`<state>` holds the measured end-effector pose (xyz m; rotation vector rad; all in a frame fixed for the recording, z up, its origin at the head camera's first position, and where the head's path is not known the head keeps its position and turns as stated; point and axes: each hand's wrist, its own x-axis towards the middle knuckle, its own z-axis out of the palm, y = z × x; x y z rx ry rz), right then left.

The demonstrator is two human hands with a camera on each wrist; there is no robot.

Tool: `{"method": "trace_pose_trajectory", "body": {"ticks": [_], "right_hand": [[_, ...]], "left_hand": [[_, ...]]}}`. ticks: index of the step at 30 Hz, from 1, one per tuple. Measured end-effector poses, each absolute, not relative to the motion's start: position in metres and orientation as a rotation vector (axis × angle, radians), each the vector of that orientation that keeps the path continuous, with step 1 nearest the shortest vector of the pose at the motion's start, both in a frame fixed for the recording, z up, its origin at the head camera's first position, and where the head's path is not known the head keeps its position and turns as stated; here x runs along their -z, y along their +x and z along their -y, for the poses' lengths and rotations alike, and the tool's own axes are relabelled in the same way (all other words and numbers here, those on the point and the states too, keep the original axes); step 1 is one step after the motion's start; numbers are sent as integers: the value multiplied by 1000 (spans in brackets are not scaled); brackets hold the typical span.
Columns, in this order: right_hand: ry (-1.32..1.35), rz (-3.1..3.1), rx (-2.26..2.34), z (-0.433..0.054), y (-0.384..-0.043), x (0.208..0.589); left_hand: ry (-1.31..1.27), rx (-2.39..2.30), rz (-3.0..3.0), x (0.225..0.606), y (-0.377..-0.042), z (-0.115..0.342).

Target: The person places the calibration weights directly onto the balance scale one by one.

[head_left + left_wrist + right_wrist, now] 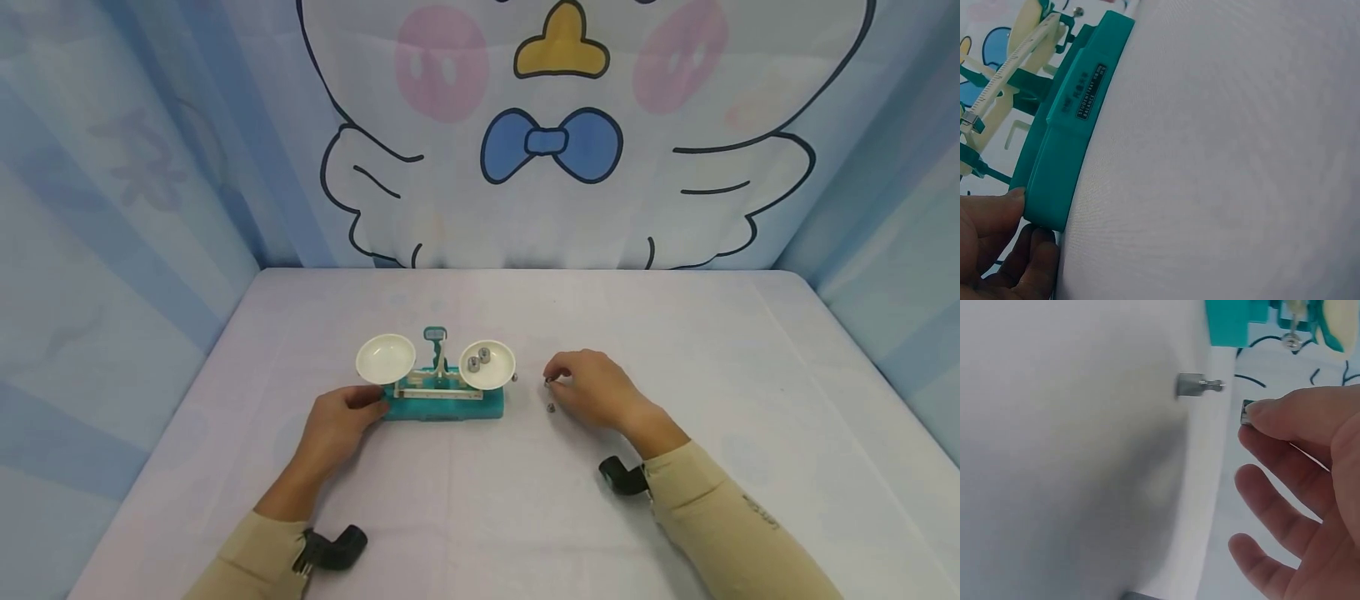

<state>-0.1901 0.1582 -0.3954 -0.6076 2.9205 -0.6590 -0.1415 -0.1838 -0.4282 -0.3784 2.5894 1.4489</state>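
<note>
A teal balance scale with two white pans stands on the table. My left hand grips the left end of its base, thumb on one side and fingertips at the end. Two metal weights sit in the right pan; the left pan holds nothing. To the right of the scale, my right hand pinches a small metal weight between thumb and index finger, the other fingers apart. Another knobbed metal weight stands on the table just below that hand.
The white-covered table meets a cartoon-printed curtain at its back edge. Blue-striped fabric hangs along the left side. Black wrist camera mounts stick out from both sleeves.
</note>
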Motion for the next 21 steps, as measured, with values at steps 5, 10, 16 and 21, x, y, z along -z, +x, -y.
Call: {"method": "trace_pose_trajectory", "body": {"ticks": [5, 10, 16, 21], "right_hand": [[-661, -2961, 727, -157, -188, 382], [-736, -3006, 809, -151, -185, 369], [-842, -3014, 895, -137, -183, 356], [-898, -2995, 888, -124, -184, 352]], "left_hand": [[-377, -1439, -2592, 428, -141, 184], [-377, -1449, -2588, 426, -140, 184], [-385, -1451, -2590, 426, -140, 184], [-382, -1441, -2590, 427, -140, 184]]}}
